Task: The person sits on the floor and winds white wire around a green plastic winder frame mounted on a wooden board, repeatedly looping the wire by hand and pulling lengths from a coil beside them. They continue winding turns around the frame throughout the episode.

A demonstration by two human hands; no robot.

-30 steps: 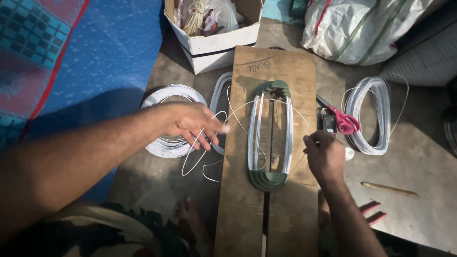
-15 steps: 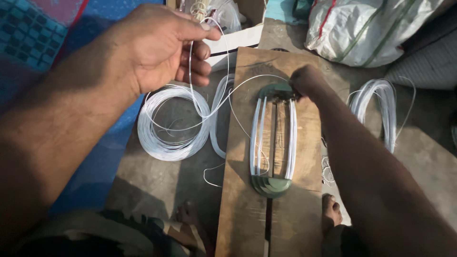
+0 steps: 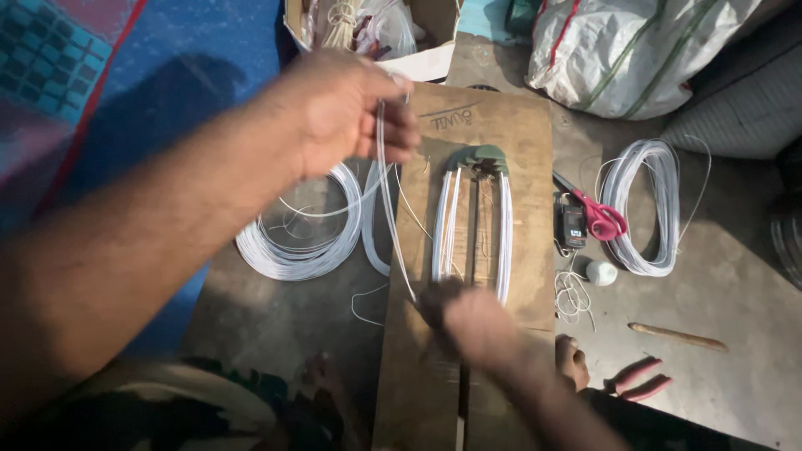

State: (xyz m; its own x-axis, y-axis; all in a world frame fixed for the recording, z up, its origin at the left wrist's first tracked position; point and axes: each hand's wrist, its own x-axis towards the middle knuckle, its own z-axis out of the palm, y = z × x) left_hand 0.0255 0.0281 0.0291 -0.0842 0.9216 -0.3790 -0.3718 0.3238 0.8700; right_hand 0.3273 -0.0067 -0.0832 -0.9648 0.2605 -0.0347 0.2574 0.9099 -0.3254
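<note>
My left hand point(image 3: 347, 113) is raised over the top left of a wooden board point(image 3: 518, 125), pinching a thin white wire point(image 3: 388, 217) between thumb and fingers. The wire runs down from it to my right hand point(image 3: 468, 321), which is blurred at the lower end of a long green winding form point(image 3: 476, 159) fixed on the board. Several turns of white wire point(image 3: 504, 234) lie around that form. My right hand grips the wire at the form's bottom end.
Loose white wire coils lie left of the board point(image 3: 292, 250) and at the right point(image 3: 647, 209). Pink-handled scissors point(image 3: 597, 217) and a small dark meter point(image 3: 573, 225) sit beside the board. A cardboard box point(image 3: 418, 63), a white sack point(image 3: 635, 50), pink-handled pliers point(image 3: 639, 380), and a wooden stick point(image 3: 677, 336) are around.
My right hand has come down from the top of the form to its bottom end, drawing the wire along. My left hand has stayed raised, shifting a little to the right.
</note>
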